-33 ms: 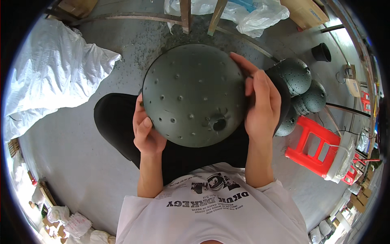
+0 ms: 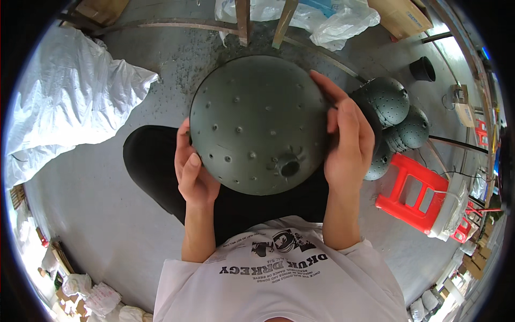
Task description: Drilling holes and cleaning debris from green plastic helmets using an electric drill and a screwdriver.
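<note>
Between my two hands is a large dark green ball (image 2: 257,107), dotted with small bumps and holes. A wider round hole with a raised, rough rim (image 2: 290,167) shows low on its right side. My left hand (image 2: 196,177) grips the ball's lower left edge, thumb near the front and fingers partly hidden along the side. On the right side, my right hand (image 2: 348,139) curves round it, with the index finger reaching up along the edge. The ball is held above my lap, over black trousers (image 2: 155,161).
Several similar dark green balls (image 2: 387,102) are clustered on the right, beside a red stool (image 2: 410,188). A white sheet (image 2: 75,96) spreads at the left. Wooden legs (image 2: 243,21) and clear plastic wrap (image 2: 343,27) stand beyond the ball; a black bucket (image 2: 422,69) is at far right.
The ball has shifted very slightly to the right and away from me, and my right hand has moved with it. Both hands keep their hold.
</note>
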{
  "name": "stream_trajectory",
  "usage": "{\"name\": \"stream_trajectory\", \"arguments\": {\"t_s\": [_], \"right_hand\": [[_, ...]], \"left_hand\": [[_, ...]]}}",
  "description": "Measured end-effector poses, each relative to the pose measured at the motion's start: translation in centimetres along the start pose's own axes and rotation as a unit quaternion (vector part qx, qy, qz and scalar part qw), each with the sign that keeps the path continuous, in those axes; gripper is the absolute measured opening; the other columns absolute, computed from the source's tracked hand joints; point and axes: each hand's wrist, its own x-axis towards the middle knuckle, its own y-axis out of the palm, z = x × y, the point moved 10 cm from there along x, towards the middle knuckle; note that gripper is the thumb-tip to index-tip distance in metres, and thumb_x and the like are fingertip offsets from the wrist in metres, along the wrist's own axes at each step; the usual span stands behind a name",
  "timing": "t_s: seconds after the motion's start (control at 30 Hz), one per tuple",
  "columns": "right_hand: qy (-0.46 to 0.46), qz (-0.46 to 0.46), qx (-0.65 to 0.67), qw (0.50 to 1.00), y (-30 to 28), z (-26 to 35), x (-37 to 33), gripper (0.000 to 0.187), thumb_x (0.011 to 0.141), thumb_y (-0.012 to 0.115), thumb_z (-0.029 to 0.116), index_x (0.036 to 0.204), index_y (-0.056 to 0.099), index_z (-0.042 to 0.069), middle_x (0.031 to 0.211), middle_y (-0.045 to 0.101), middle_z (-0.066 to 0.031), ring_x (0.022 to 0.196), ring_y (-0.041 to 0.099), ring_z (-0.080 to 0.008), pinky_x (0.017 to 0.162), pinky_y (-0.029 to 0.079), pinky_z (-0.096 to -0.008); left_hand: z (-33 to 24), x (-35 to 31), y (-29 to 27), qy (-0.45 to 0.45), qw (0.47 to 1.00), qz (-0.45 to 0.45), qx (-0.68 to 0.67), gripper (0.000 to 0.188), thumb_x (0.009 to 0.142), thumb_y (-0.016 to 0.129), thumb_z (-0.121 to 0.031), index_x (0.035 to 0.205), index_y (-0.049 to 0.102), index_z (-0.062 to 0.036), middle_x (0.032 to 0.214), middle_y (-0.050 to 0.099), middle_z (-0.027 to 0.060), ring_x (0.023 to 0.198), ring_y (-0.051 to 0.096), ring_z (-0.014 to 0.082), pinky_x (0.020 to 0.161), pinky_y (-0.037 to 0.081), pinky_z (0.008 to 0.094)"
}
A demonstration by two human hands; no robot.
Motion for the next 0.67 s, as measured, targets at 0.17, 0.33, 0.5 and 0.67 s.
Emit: {"name": "stream_trajectory", "arguments": {"t_s": [0.17,0.33,0.5,0.67], "right_hand": [[-0.165,-0.047,-0.114,0.979,-1.7,6.5,-2.0,0.044,0.106,0.038,0.023,0.067,0.036,0.002,0.134,0.051,-0.0382,0.115,0.055,-0.0250,0.101,0.038,-0.0343],[-0.201,-0.089,-0.171,0.960,-3.3,7.0,-2.5,0.046,0.106,0.038,0.025,0.066,0.035,0.003,0.133,0.054,-0.0356,0.111,0.056,-0.0228,0.100,0.039,-0.0330],[-0.210,-0.086,-0.197,0.954,-2.2,6.3,-2.5,0.047,0.107,0.037,0.026,0.065,0.035,0.003,0.131,0.056,-0.0339,0.107,0.056,-0.0215,0.098,0.040,-0.0328],[-0.204,-0.082,-0.171,0.960,-1.0,5.9,-2.4,0.049,0.107,0.038,0.033,0.069,0.042,0.002,0.132,0.057,-0.0303,0.110,0.056,-0.0191,0.100,0.037,-0.0296]], "left_hand": [[1.3,1.3,3.5,-0.002,0.994,-0.014,0.104,0.053,0.100,0.050,-0.020,0.147,0.033,-0.0033,0.138,0.050,0.0180,0.127,0.051,0.0271,0.107,0.042,0.0397],[2.8,2.7,5.9,-0.005,0.981,0.044,0.187,0.067,0.096,0.061,-0.036,0.146,0.031,-0.0031,0.138,0.045,0.0147,0.129,0.043,0.0250,0.110,0.034,0.0405],[2.7,3.0,5.0,-0.022,0.974,0.055,0.221,0.097,0.075,0.084,-0.046,0.144,0.030,-0.0044,0.134,0.044,0.0162,0.129,0.042,0.0269,0.108,0.035,0.0413],[1.6,3.2,3.8,-0.008,0.970,0.075,0.233,0.098,0.073,0.086,-0.047,0.143,0.030,-0.0072,0.136,0.042,0.0152,0.130,0.041,0.0275,0.110,0.035,0.0430]]}}
